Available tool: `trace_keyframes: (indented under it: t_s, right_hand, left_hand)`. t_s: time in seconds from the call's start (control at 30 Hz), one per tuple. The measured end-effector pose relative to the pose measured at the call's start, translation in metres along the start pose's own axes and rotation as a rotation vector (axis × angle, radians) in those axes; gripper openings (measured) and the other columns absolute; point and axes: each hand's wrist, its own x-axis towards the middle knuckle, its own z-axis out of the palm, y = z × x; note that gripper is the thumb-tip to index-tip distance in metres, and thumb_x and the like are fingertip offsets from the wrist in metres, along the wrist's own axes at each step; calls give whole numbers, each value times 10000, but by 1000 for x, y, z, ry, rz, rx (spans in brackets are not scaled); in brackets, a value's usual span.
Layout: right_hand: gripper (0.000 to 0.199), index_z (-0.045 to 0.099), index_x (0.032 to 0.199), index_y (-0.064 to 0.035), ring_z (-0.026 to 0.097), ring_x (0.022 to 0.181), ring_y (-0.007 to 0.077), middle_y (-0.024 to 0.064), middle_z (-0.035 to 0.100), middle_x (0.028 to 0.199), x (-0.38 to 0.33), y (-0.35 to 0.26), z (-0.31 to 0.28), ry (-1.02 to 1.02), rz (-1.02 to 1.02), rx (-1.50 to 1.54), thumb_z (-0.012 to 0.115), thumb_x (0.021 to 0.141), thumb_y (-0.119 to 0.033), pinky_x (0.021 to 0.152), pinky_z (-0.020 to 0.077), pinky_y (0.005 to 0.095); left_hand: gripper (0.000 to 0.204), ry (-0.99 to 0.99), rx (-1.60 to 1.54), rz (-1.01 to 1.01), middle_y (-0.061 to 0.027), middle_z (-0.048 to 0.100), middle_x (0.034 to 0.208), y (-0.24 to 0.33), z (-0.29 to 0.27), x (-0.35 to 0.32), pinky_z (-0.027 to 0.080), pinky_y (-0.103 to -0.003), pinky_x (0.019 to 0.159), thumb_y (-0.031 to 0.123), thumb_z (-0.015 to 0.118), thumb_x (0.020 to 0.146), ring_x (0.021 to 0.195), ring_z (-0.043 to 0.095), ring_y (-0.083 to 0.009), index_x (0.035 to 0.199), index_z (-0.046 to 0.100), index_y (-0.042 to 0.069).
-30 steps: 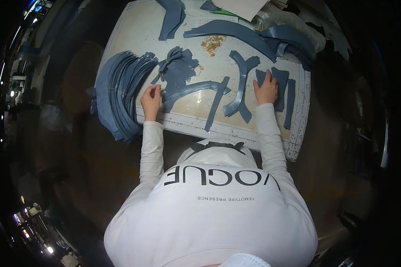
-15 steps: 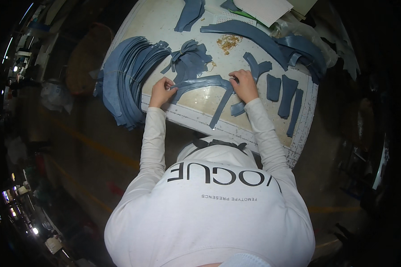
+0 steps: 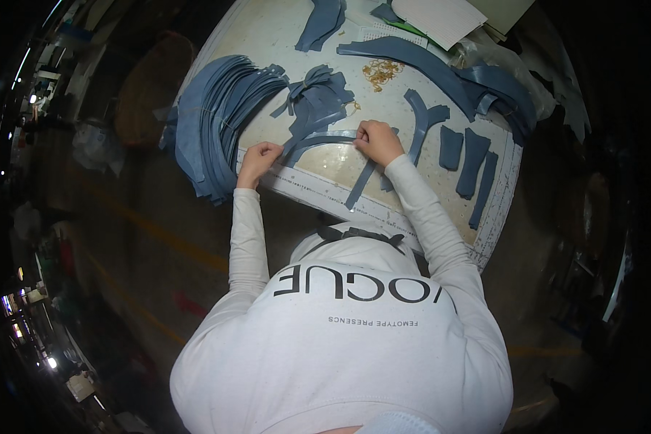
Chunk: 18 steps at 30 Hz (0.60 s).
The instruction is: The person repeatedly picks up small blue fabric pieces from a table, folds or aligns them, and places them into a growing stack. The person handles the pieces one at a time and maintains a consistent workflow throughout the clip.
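A narrow curved blue strip (image 3: pixel 329 137), smooth like leather, spans the gap between my hands close to the table's near edge. My left hand (image 3: pixel 257 164) pinches its left end between thumb and fingertips. Toward the other end, my right hand (image 3: pixel 379 142) is closed on the strip, and its fingers hide that part. Another straight blue strip (image 3: pixel 360 188) slants from below my right hand toward the near edge. Just beyond the strip lies a loose heap of small blue pieces (image 3: pixel 318 98).
A thick fanned stack of curved blue pieces (image 3: pixel 213 130) stands at the table's left edge. Forked pieces (image 3: pixel 419 119) and several short pieces (image 3: pixel 469 163) lie to the right. Farther back are yellow rubber bands (image 3: pixel 380 72), long curved pieces (image 3: pixel 412 61) and white paper (image 3: pixel 441 18).
My right hand has moved left along the strip and closed over it. My left hand has shifted slightly down, with the strip's end still pinched. The whole view has shifted a little.
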Motion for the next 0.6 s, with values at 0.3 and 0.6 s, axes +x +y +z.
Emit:
trace_keyframes:
  t_s: [0.3, 0.6]
  right_hand:
    - [194, 629, 752, -39, 622, 670, 295, 113, 630, 673, -44, -6, -16, -13, 8, -162, 718, 685, -198, 631, 486, 394]
    - [184, 621, 800, -47, 605, 769, 296, 116, 601, 760, -24, -12, 58, 138, -40, -14, 702, 663, -139, 714, 490, 394]
  left_hand:
    - [244, 53, 412, 130, -106, 658, 689, 35, 39, -8, 488, -328, 613, 284, 725, 726, 608, 634, -255, 810, 674, 60]
    - [282, 266, 482, 332, -82, 589, 779, 37, 103, 37, 482, -361, 678, 219, 747, 638, 746, 600, -258, 830, 633, 48]
